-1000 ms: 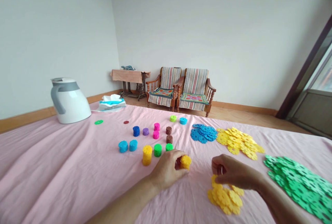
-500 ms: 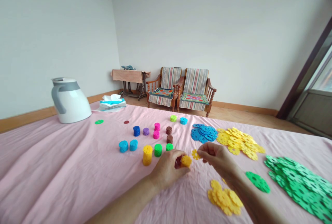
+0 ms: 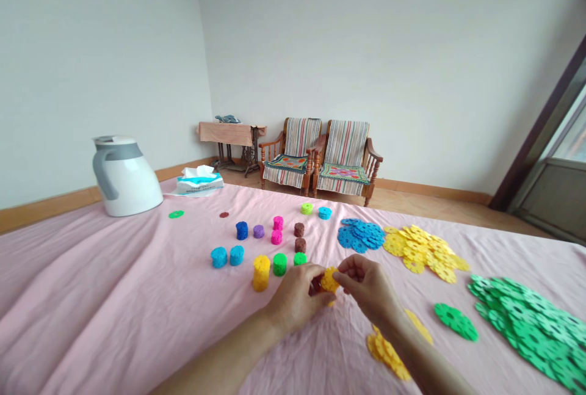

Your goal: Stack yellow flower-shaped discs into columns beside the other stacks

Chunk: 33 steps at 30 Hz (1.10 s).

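Note:
My left hand (image 3: 295, 297) is wrapped round a short stack of yellow snowflake discs (image 3: 331, 303), most of it hidden by the fingers. A single yellow disc (image 3: 329, 277) lies tilted over the top of that stack, and my right hand (image 3: 366, 284) pinches its edge. Just left of my left hand stand a taller yellow stack (image 3: 261, 274) and two green stacks, one (image 3: 279, 264) in full view and the other (image 3: 300, 258) by the knuckles. Loose yellow discs (image 3: 387, 349) lie under my right forearm, which hides part of them.
Piles of blue discs (image 3: 361, 236), yellow discs (image 3: 421, 248) and green discs (image 3: 531, 322) spread to the right on the pink cloth (image 3: 137, 309). Several small coloured stacks stand further back. At the left are a white jug (image 3: 130, 181) and a tissue pack (image 3: 199, 181).
My right hand has moved left, bringing its yellow disc from beside the stack onto its top. My left hand keeps its hold almost in place.

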Available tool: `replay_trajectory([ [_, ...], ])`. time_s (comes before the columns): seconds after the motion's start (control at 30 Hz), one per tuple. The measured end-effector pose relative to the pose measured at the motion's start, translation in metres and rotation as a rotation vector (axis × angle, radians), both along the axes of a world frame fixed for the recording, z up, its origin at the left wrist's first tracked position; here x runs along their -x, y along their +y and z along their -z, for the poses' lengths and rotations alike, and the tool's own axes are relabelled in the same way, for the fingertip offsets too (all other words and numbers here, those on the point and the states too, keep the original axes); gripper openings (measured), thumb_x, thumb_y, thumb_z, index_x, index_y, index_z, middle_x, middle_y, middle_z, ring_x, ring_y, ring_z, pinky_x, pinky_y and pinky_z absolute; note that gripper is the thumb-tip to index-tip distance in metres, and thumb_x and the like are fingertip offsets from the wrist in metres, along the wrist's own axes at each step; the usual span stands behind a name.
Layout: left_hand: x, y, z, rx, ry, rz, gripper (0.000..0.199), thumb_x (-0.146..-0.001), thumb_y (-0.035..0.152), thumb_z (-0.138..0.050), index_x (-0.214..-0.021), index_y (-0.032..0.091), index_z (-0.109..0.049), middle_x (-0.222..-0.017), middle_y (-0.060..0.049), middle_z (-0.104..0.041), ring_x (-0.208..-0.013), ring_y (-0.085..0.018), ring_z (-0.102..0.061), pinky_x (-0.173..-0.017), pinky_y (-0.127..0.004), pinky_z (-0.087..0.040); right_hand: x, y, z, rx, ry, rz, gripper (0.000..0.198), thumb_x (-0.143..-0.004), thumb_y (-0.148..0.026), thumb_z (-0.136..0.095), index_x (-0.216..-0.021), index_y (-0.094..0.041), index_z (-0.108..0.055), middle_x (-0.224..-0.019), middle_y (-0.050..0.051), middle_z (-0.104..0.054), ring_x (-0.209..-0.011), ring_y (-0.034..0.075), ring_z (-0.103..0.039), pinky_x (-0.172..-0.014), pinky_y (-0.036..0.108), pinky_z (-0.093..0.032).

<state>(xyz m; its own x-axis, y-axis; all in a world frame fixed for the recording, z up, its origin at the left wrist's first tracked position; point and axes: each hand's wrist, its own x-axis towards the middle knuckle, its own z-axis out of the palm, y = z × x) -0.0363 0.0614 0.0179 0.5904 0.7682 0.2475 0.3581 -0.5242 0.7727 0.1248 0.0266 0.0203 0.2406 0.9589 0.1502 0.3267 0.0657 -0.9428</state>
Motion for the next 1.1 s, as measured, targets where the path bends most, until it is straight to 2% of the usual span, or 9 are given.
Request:
replay_trajectory([
  [0.23,0.0,-0.001,-0.003,0.013,-0.005,0.011,0.008,-0.072,0.018,-0.065,-0.08,0.015,-0.064,-0.073,0.0,-0.06,-0.067,-0.014,-0.052,-0.056,-0.022,-0.035,0.003,-0.004,-0.009,0.008,-0.181,0.021,0.01,-0.069,-0.028,-0.061,-0.068,-0.018,-0.06,-0.057,-0.002,-0.057,-0.049,0.01,-0.046,-0.046,0.022,-0.033],
  [0.4,0.0,-0.002,-0.004,0.019,-0.003,0.004,0.011,-0.073,0.018,-0.065,-0.084,0.015,-0.066,-0.076,-0.001,-0.062,-0.069,-0.014,-0.054,-0.058,-0.023,-0.037,-0.005,-0.004,-0.012,0.008,-0.233,0.033,0.015,-0.074,-0.033,-0.054,-0.072,-0.019,-0.06,-0.06,-0.001,-0.059,-0.054,0.014,-0.052,-0.051,0.024,-0.038],
  [0.57,0.004,-0.004,-0.009,-0.007,0.007,-0.044,0.039,-0.066,0.026,-0.077,-0.102,0.017,-0.065,-0.089,-0.002,-0.064,-0.074,-0.015,-0.056,-0.062,-0.023,-0.041,-0.016,-0.012,-0.015,0.046,-0.458,0.012,0.017,-0.072,-0.018,-0.048,-0.075,-0.019,-0.064,-0.064,0.002,-0.065,-0.06,0.016,-0.058,-0.058,0.026,-0.039],
  [0.63,0.006,-0.005,-0.014,-0.073,0.046,-0.084,0.039,-0.063,0.031,-0.079,-0.097,0.018,-0.065,-0.088,-0.001,-0.063,-0.073,-0.015,-0.055,-0.062,-0.023,-0.04,-0.016,-0.018,-0.017,0.039,-0.594,0.025,0.02,-0.071,-0.013,-0.045,-0.071,-0.019,-0.064,-0.064,0.002,-0.065,-0.062,0.017,-0.058,-0.058,0.026,-0.037],
  [0.7,0.009,-0.005,-0.017,-0.156,0.102,-0.137,0.029,-0.063,0.032,-0.079,-0.082,0.018,-0.062,-0.08,0.0,-0.061,-0.068,-0.014,-0.053,-0.061,-0.024,-0.037,-0.013,-0.023,-0.019,0.042,-0.707,0.031,0.023,-0.071,-0.009,-0.042,-0.069,-0.019,-0.062,-0.065,0.003,-0.066,-0.063,0.017,-0.059,-0.058,0.025,-0.035],
  [0.8,0.011,-0.005,-0.019,-0.214,0.162,-0.177,0.026,-0.066,0.033,-0.076,-0.068,0.017,-0.055,-0.072,0.002,-0.058,-0.064,-0.013,-0.05,-0.057,-0.024,-0.032,-0.006,-0.027,-0.02,0.054,-0.811,0.009,0.025,-0.07,-0.006,-0.041,-0.069,-0.018,-0.062,-0.068,0.005,-0.067,-0.064,0.017,-0.06,-0.059,0.025,-0.033],
  [0.93,0.011,-0.006,-0.019,-0.195,0.207,-0.132,0.025,-0.069,0.033,-0.073,-0.065,0.017,-0.054,-0.07,0.001,-0.058,-0.066,-0.014,-0.051,-0.057,-0.024,-0.03,0.0,-0.028,-0.02,0.038,-0.902,-0.026,0.023,-0.069,-0.003,-0.043,-0.071,-0.018,-0.061,-0.071,0.005,-0.067,-0.066,0.016,-0.059,-0.06,0.025,-0.032],
  [1.1,0.009,-0.008,-0.021,-0.168,0.211,-0.101,0.02,-0.07,0.029,-0.071,-0.066,0.017,-0.055,-0.071,0.001,-0.06,-0.068,-0.014,-0.052,-0.056,-0.024,-0.03,0.003,-0.029,-0.02,0.028,-0.906,-0.04,0.022,-0.072,-0.004,-0.043,-0.072,-0.018,-0.06,-0.073,0.006,-0.066,-0.066,0.016,-0.059,-0.061,0.024,-0.031],
])
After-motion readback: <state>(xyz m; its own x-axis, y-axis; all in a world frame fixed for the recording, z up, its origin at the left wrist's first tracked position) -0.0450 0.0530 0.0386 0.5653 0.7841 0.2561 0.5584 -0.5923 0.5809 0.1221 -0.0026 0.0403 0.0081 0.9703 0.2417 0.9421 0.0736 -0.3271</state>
